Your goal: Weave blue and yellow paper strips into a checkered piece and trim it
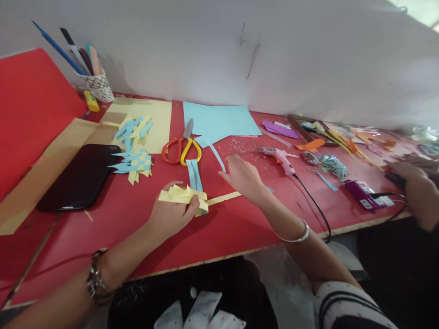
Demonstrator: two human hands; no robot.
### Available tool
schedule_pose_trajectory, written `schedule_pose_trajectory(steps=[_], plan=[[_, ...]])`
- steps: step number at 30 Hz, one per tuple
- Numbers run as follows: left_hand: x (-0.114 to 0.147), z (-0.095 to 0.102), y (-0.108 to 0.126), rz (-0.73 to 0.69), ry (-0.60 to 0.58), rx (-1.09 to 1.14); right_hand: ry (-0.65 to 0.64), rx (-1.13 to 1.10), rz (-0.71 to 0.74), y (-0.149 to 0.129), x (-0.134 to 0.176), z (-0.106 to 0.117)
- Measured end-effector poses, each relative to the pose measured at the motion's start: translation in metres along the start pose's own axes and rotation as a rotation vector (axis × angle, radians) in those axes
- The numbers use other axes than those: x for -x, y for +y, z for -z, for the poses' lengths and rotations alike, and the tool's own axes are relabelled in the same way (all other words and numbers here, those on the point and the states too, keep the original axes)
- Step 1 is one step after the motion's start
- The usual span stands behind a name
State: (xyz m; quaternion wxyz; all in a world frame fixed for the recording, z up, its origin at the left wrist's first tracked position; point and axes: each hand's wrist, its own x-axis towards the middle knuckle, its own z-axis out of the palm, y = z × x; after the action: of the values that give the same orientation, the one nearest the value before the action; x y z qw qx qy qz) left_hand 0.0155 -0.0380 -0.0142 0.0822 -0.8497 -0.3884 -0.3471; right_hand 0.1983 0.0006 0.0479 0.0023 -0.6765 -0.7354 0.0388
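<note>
My left hand (pixel 168 217) is closed on a small folded weave of yellow and blue paper strips (pixel 181 195), its thumb pressed on the front. From the weave a yellow strip (pixel 222 198) runs right along the table and passes beneath my right wrist. Blue strips (pixel 195 176) stick up from it toward the scissors (pixel 181 148), which have one red and one yellow handle. My right hand (pixel 245 180) is over the table with thumb and fingers apart, by the end of a loose curved blue strip (pixel 217 156). Nothing shows in its grasp.
A finished-looking woven piece (pixel 135 164) and cut strips (pixel 133 130) lie left, near a black phone-like slab (pixel 80 176). Blue paper (pixel 222 119) lies behind. A pink glue gun (pixel 279 157) with a cord, a purple power strip (pixel 365 194) and another person's hand (pixel 420 187) are right.
</note>
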Motion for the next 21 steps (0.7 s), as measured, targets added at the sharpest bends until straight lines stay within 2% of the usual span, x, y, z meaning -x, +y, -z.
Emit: schedule_pose_trajectory(steps=[4,8,10,12,14,16,19,21], plan=[[0.002,-0.001,-0.001,0.044,-0.021,-0.021,-0.043,-0.003,0.013,0.001,-0.013,-0.010],[0.002,0.000,0.000,0.055,-0.020,-0.040,0.014,-0.056,0.026,0.012,-0.015,0.000],[0.002,0.000,0.000,0.038,0.000,-0.039,0.120,-0.170,0.049,0.018,-0.012,0.014],[0.001,0.000,0.000,0.032,0.036,-0.044,0.291,-0.375,0.114,0.023,-0.008,0.030],[-0.001,0.000,0.001,0.029,0.064,-0.042,0.449,-0.590,0.236,0.026,0.000,0.044],[-0.003,0.001,0.002,0.022,0.081,-0.020,0.529,-0.767,0.346,0.025,0.009,0.051],[-0.006,0.003,0.004,0.014,0.111,-0.005,0.511,-0.949,0.401,0.022,0.026,0.039],[-0.008,0.003,0.005,0.004,0.111,-0.016,0.372,-1.038,0.394,0.020,0.038,0.016]])
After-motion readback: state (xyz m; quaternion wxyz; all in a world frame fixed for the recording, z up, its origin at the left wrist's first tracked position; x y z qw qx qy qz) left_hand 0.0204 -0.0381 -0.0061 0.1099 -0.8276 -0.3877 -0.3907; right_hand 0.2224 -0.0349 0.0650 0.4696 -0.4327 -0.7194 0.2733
